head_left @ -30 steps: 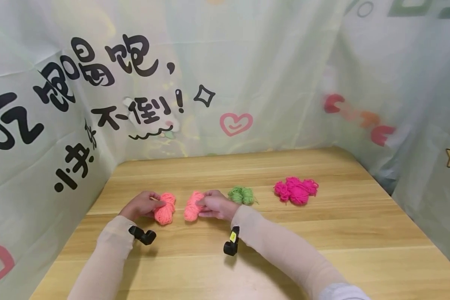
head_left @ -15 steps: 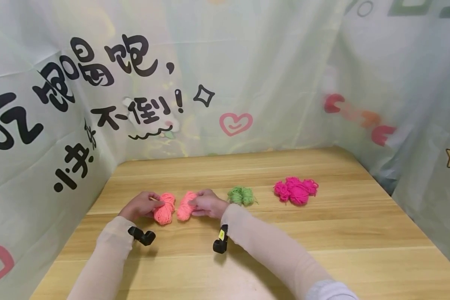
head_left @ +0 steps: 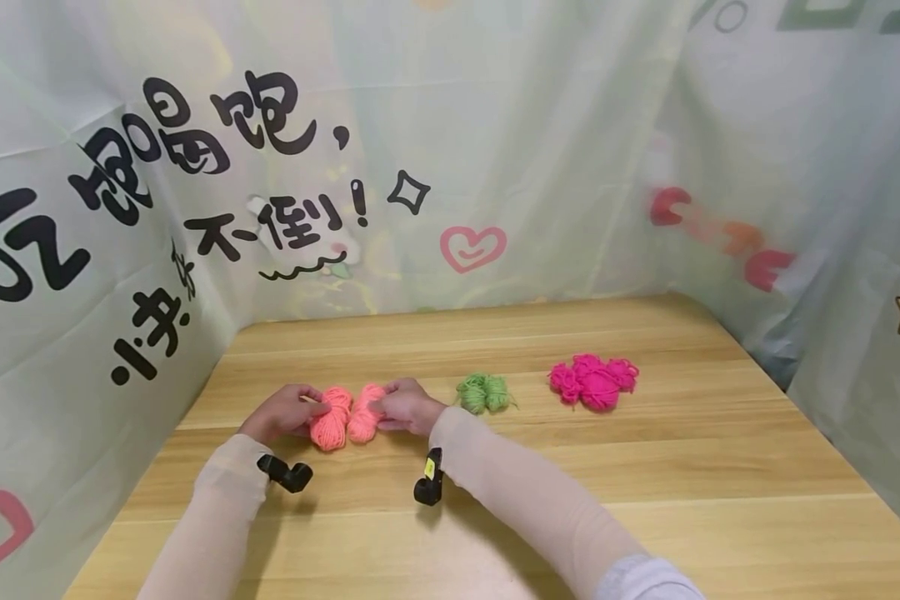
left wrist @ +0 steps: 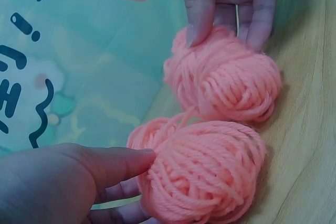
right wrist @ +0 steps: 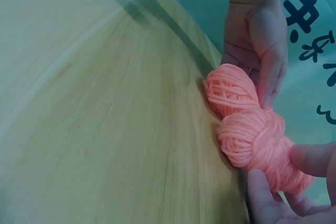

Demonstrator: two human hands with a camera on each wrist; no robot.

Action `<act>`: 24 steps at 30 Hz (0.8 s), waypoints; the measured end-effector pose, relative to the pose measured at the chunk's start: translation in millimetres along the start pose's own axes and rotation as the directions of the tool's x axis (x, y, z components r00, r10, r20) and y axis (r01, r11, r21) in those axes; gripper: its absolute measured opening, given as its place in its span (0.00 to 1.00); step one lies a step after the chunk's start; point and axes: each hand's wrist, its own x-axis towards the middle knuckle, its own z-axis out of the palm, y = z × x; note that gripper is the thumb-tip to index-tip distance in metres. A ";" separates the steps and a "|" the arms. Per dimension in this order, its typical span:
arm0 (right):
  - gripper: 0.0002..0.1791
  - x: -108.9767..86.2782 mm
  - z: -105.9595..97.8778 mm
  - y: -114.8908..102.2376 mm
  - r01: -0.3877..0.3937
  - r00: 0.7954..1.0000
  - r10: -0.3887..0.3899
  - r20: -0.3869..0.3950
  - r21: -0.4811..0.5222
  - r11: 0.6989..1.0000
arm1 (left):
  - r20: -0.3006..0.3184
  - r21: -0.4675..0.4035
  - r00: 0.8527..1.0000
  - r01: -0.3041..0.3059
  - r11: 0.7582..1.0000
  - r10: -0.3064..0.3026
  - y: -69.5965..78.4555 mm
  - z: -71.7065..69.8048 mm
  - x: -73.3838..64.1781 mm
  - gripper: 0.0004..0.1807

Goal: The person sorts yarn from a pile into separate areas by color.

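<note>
Two coral-pink skeins of yarn stand side by side on the wooden table, left of the middle in the head view. My left hand [head_left: 283, 412] pinches the left skein [head_left: 332, 421] at its outer side, thumb on top, as the left wrist view shows. With thumb and fingers my right hand [head_left: 411, 406] grips the right skein [head_left: 364, 417] from its right side. Both skeins are pinched in at the middle like a bow. In the right wrist view the right-hand skein [right wrist: 257, 142] lies right up against the left-hand one [right wrist: 229, 90].
A small green bundle of yarn [head_left: 484, 392] lies to the right of my right hand. Farther right is a magenta bundle [head_left: 594, 382] with several lobes. The wooden table [head_left: 720, 467] ends at a printed cloth backdrop [head_left: 570, 167] behind and on both sides.
My right hand has moved left with its coral skein, narrowing the gap until the two skeins sit close together. The left hand and its skein have stayed in place.
</note>
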 end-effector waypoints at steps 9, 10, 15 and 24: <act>0.16 -6.4 8.9 -3.4 0.047 0.996 -0.063 -0.064 -0.233 0.971 | -0.006 -0.002 1.000 -0.003 1.000 0.003 0.7 0.3 -1.1 0.20; 0.16 -6.6 9.4 -4.0 0.048 0.995 -0.068 -0.068 -0.253 0.966 | -0.006 0.003 1.000 -0.009 1.000 0.009 0.8 0.3 -1.1 0.21; 0.18 -6.6 8.2 -6.6 0.063 0.995 -0.083 -0.052 -0.306 0.950 | -0.023 0.017 1.000 -0.015 1.000 0.015 1.9 1.1 -1.6 0.21; 0.27 -24.2 -31.2 -20.7 0.175 0.983 -0.177 0.055 -0.583 0.793 | -0.048 0.146 0.996 -0.067 0.987 0.075 8.7 4.3 -19.2 0.29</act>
